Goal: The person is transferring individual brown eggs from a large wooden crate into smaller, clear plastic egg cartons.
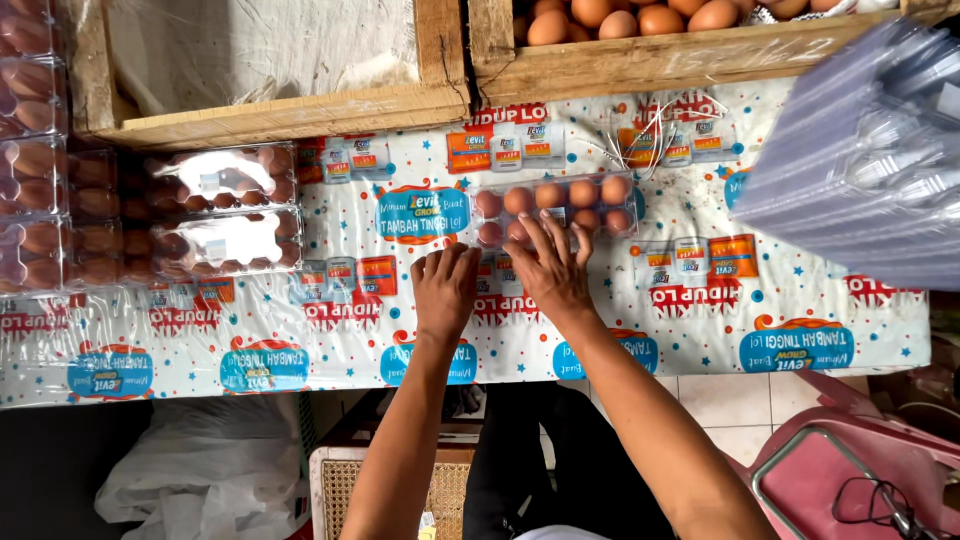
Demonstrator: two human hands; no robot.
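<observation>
A clear plastic egg carton (556,204) full of brown eggs lies open on the printed table cover (700,310). My right hand (553,268) rests with spread fingers on the carton's near side, seemingly on its clear lid. My left hand (444,287) lies flat on the table cover just left of it, fingers together, holding nothing.
Two closed egg cartons (225,212) lie at the left, beside stacked cartons (35,150) at the left edge. A wooden crate of loose eggs (640,20) stands at the back, another crate (270,60) left of it. Empty clear cartons (870,160) are stacked at right.
</observation>
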